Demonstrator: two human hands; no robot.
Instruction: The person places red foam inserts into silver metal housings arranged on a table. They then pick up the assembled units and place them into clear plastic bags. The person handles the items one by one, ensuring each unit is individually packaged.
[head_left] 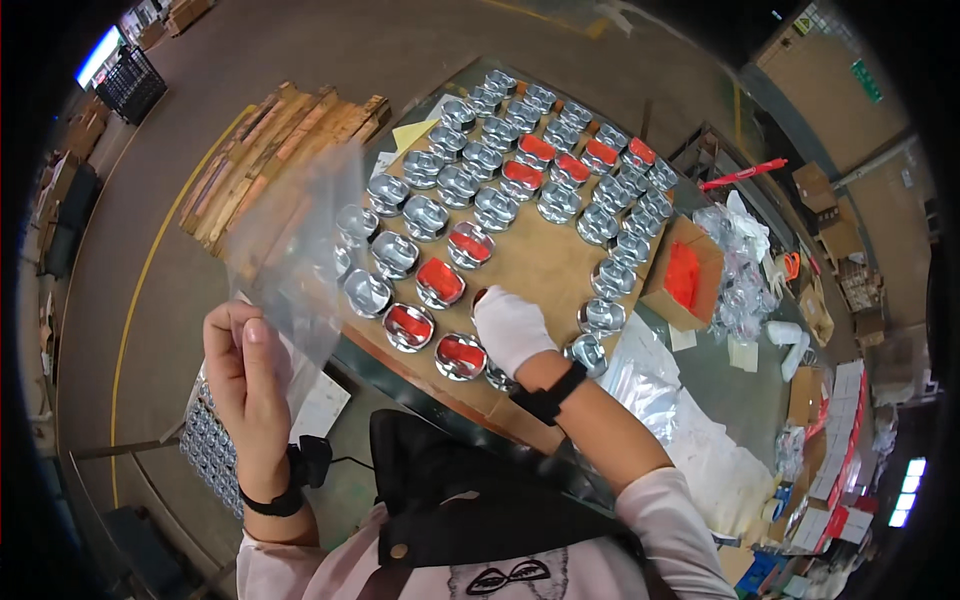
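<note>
My bare left hand (245,365) pinches the edge of a clear plastic bag (295,250), which hangs up over the left edge of the board. My right hand (512,330), in a white glove, is lowered over the near middle of a brown board (555,265) with its fingers curled. Whatever it grips is hidden under the glove. Around it stand rows of shiny metal pistons (425,217), several with a red piece (440,282) lying inside. One piston (498,377) is partly covered by my right wrist.
A cardboard box (660,302) of red pieces stands right of the board, beside a heap of clear plastic bags (738,270). Wooden pallets (285,150) lie on the floor beyond the left edge. More metal parts (212,440) fill a tray at lower left. White sheeting (705,460) lies right of my right forearm.
</note>
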